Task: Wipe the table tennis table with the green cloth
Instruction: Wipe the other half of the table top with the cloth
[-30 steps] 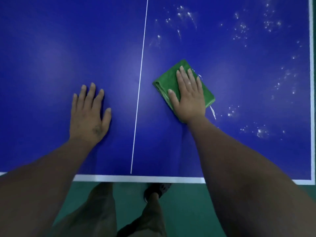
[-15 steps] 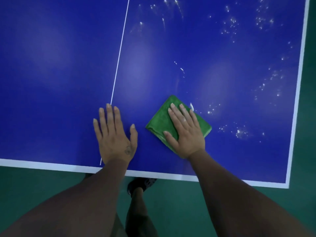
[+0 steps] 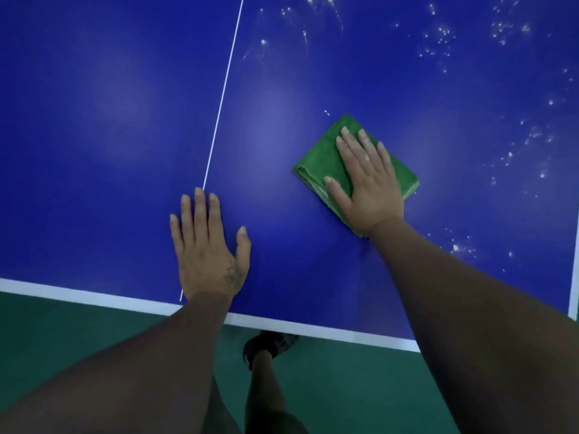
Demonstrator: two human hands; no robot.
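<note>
We see R hand flat, fingers straight, pressing folded green cloth onto blue table, right of white centre line. L hand flat, palm down by near edge. White specks beyond and right of cloth.

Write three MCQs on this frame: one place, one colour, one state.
1. Where does the cloth lie against the centre line? A) left B) right C) across it
2. Cloth colour? A) red B) green C) yellow
3. The left hand is: A) flat on the table B) gripping the cloth C) in the air

Key: 1B, the cloth sits right of the line, under the right hand; 2B, it is plainly green; 3A, fingers are straight, palm down on the table.
</note>
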